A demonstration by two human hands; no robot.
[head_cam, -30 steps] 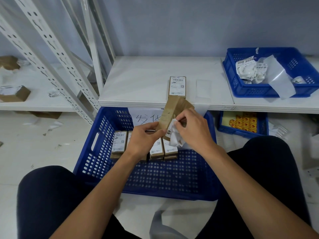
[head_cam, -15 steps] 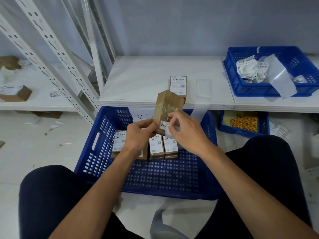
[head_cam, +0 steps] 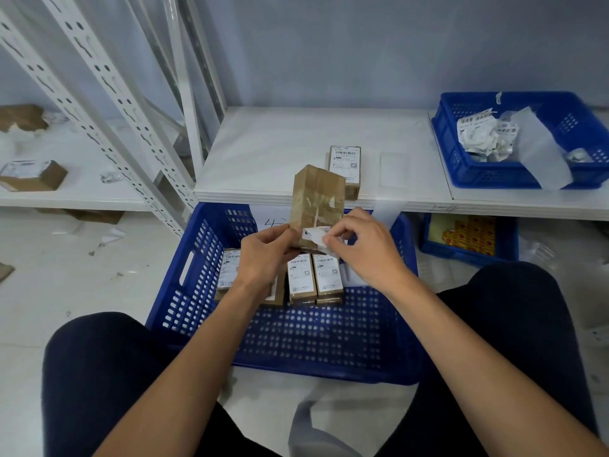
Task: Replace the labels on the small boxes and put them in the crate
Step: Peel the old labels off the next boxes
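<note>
We record our bare left forearm (head_cam: 191, 357) and bare right forearm (head_cam: 468, 357) reaching forward from the lower edge of the view and converging, with the wrists close together. Our left hand (head_cam: 267, 255) shows its back, fingers curled round the lower end of an upright brown cardboard small box (head_cam: 316, 199). Our right hand (head_cam: 365, 255), just beside it, pinches a torn white paper label (head_cam: 313, 234) on that box's lower face between thumb and forefinger, the other fingers loosely bent. Our knees, in dark trousers, are spread to either side of the arms.
</note>
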